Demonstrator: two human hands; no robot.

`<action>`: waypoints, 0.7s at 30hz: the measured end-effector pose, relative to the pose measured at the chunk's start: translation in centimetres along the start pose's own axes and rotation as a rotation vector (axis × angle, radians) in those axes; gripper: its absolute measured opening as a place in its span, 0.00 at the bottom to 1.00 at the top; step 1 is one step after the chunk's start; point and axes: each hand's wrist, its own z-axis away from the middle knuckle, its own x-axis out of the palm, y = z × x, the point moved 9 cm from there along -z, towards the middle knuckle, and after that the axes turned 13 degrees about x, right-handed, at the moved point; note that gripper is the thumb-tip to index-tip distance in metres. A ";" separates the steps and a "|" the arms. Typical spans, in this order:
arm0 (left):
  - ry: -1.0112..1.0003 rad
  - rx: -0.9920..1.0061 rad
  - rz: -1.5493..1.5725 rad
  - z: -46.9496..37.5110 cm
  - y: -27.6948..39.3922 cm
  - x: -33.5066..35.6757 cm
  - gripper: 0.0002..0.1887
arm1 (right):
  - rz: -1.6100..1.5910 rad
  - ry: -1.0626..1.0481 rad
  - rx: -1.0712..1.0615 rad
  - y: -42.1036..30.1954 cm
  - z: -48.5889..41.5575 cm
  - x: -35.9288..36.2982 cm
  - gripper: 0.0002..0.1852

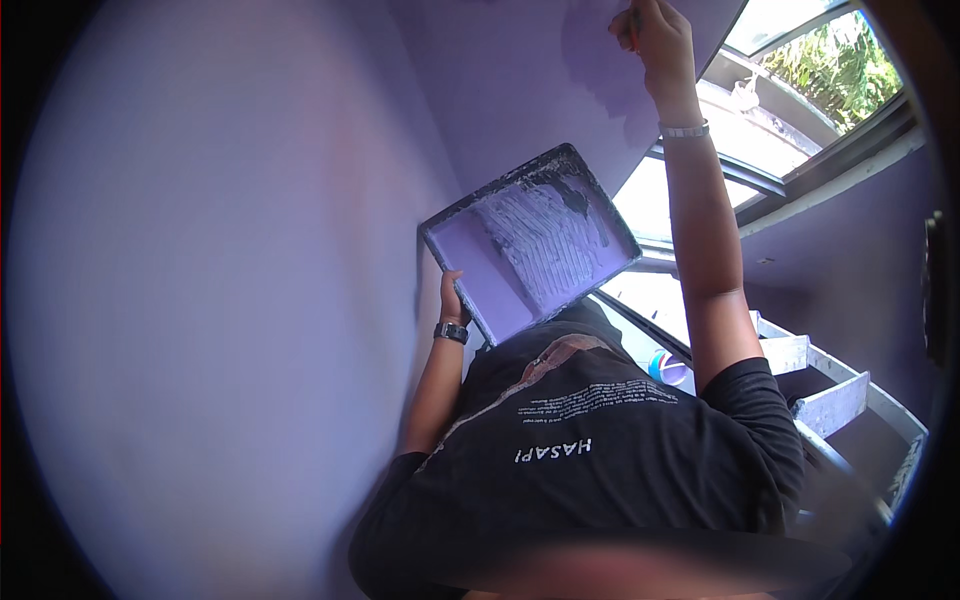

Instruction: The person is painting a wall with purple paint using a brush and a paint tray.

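Note:
My left hand (451, 298) grips the lower left rim of a black plastic paint tray (551, 247). Pale purple paint fills the tray's well, and its ribbed ramp is streaked with paint, with dark plastic showing near the upper corner. At the top edge of the view, my raised right hand (660, 37) is closed around a thin reddish handle (635, 37); what the handle belongs to is out of sight. Close beside that hand, a darker purple patch (600, 67) with a ragged edge marks the lighter purple wall.
A broad lilac wall (225, 300) rises close along my left side. To the right are an open window (787, 97) with metal frames and a white, ladder-like frame with steps (832, 405). Below stands a small blue-rimmed bucket (667, 367) holding purple paint.

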 end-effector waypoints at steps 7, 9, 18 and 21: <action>0.003 -0.006 0.014 0.1 -0.3 -0.5 0.23 | 0.311 0.094 0.396 14.8 2.5 -4.2 0.20; -0.009 0.005 0.038 0.1 -0.3 -0.4 0.23 | 0.299 0.085 0.539 19.0 4.9 -5.1 0.16; -0.023 -0.080 0.042 -0.6 -1.0 -0.8 0.21 | 0.314 -0.113 0.121 7.8 -1.3 -3.3 0.16; -0.012 -0.089 0.061 -0.5 -1.1 -0.9 0.20 | 0.137 -0.121 0.064 0.4 -2.5 -0.3 0.17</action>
